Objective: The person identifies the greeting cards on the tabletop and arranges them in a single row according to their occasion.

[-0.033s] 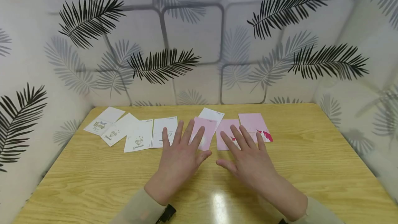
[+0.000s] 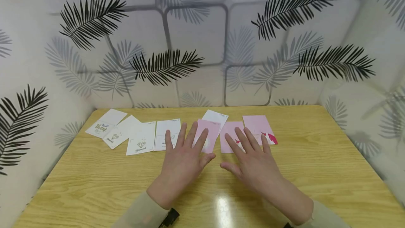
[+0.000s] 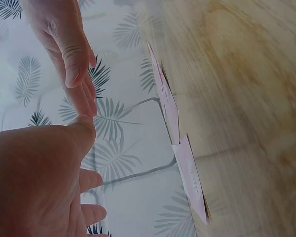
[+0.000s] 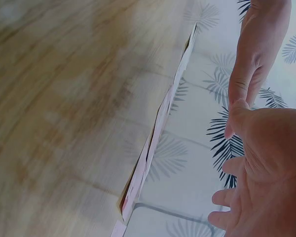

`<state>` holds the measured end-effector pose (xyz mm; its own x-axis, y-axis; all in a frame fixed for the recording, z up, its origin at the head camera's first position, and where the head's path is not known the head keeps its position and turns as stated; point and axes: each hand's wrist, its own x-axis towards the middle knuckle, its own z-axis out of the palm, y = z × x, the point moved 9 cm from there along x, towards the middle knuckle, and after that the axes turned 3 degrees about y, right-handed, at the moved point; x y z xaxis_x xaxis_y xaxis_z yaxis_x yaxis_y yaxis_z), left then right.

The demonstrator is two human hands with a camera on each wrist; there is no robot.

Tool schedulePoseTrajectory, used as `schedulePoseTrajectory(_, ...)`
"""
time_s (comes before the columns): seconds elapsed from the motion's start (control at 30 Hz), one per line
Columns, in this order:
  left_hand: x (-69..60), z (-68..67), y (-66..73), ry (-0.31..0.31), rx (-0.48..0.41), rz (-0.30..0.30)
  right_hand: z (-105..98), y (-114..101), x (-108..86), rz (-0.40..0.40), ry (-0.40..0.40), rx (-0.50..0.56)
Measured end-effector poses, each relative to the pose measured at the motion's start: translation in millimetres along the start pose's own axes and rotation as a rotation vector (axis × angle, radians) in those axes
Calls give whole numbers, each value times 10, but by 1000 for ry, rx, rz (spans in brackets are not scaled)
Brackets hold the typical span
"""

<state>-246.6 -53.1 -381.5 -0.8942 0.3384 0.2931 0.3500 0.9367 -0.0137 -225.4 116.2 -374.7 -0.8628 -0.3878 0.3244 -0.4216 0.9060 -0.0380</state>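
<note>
Both hands hover over the table, palms down with fingers spread and straight, and neither holds anything. My left hand (image 2: 183, 164) partly covers a white card with lettering (image 2: 167, 127) and a pink card (image 2: 207, 126), which overlaps a white card (image 2: 215, 116) behind it. My right hand (image 2: 259, 166) is in front of a pink card (image 2: 228, 129) and another pink card with a red print (image 2: 257, 123). Further left lie two white cards with diamond drawings, one angled (image 2: 123, 129) and one straighter (image 2: 141, 136), plus a white card with gold "Thank" lettering (image 2: 105, 124). Both wrist views show the hands raised above the tabletop.
The wood-grain table (image 2: 95, 182) reaches back to a pale wall covering (image 2: 196, 38) with dark and grey leaf prints, which also runs along both sides. Light reflects off the tabletop near its front. A black strap (image 2: 170, 217) is at the left wrist.
</note>
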Motion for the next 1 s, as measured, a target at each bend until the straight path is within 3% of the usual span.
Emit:
schedulePoseTrajectory(0.57,48,-14,81,21,-18,1,-42,154,-46,31,8,26)
schedulePoseTrajectory(0.83,175,4,171,-17,-64,-7,-36,340,-68,90,-8,14)
schedulePoseTrajectory(1.0,265,15,216,-6,-73,-7,-18,471,-69,124,-29,28)
